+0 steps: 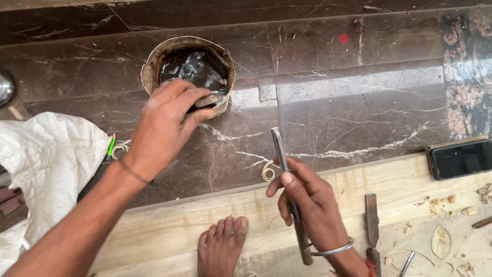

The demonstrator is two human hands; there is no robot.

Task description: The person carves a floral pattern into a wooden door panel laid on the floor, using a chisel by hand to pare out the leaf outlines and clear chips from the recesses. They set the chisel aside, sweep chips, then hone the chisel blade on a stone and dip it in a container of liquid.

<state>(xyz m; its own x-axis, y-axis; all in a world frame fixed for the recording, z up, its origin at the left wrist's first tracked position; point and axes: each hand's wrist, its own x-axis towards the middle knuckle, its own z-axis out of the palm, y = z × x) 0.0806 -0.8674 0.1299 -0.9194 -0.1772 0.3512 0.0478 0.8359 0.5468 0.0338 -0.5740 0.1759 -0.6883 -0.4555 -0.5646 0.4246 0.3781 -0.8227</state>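
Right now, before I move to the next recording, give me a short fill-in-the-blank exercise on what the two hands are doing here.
1. The left hand reaches into a round ____ holding dark liquid.
2. The right hand grips a long metal ____ pointing up and away.
3. A bare ____ rests on the wooden plank between the arms.
4. A dark phone lies at the plank's far ____ edge.

Missing words: container; chisel; foot; right

Both forearms are bare, with no sleeves in view. The left hand [163,123] has a thin dark thread band around its wrist. The right hand [307,202] has a slim silver metal bangle at its wrist. 1 bare foot [221,245] shows, unshod.
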